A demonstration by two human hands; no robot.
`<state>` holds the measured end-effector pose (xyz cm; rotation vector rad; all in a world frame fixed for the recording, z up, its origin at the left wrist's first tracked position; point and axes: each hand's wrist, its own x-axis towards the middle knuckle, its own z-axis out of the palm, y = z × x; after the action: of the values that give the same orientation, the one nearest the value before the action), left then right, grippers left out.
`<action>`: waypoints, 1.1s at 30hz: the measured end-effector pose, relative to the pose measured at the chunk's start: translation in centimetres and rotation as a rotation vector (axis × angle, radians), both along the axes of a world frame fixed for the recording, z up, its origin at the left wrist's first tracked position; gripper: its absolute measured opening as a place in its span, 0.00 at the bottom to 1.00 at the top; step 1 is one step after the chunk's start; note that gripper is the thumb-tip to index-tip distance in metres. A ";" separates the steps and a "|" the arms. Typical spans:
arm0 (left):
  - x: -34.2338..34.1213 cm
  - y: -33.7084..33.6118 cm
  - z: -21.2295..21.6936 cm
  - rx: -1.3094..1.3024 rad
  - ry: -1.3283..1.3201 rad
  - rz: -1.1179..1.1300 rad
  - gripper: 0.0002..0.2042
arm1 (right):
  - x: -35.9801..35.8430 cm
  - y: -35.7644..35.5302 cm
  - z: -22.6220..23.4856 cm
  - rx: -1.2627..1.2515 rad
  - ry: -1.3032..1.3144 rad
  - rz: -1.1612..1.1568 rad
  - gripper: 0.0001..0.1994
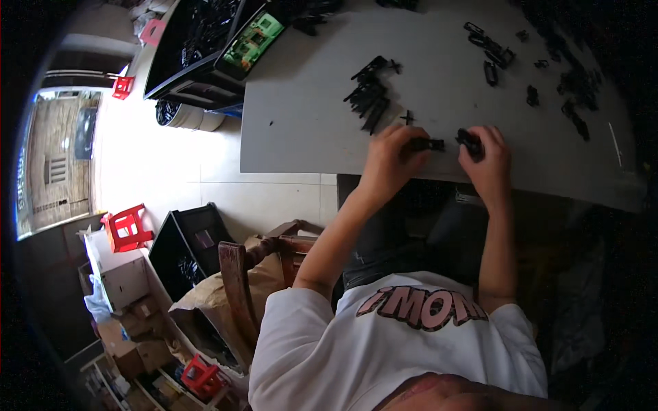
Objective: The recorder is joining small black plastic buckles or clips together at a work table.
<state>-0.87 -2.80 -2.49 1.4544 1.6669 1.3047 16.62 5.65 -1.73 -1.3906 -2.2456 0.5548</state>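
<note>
Over the near edge of the grey table [301,137], my left hand [396,154] is closed around a black plastic part [428,144] whose end points to the right. A short gap away, my right hand [490,152] grips another dark plastic part [469,141], tilted up to the left. The two parts do not touch. Just beyond my left hand lies a loose pile of black plastic parts [369,92], with a small cross-shaped black piece [408,117] beside it. The exact kind of the held parts is too dark to make out.
More black parts [490,48] are scattered at the far right, with a dark heap [579,85] near the right rim. A large black crate [185,85] of parts stands at the table's left. Below are a wooden chair [236,274], a black bin [192,236] and a red stool [127,229].
</note>
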 end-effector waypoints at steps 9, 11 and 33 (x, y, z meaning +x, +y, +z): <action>0.4 -0.9 1.0 -0.133 -0.133 -0.154 0.12 | 0.0 -1.9 2.5 -0.103 0.155 0.382 0.13; 0.6 -1.1 0.9 -0.145 -0.105 -0.168 0.13 | 0.2 -2.2 2.8 -0.089 0.122 0.396 0.14; -0.1 -1.7 -0.7 -0.022 -0.378 -0.130 0.08 | 2.2 3.2 0.7 -0.282 0.411 0.329 0.07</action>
<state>-0.94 -4.53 -3.16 1.1919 1.3147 1.3831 18.81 8.81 -1.04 -0.9125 -2.1134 1.1894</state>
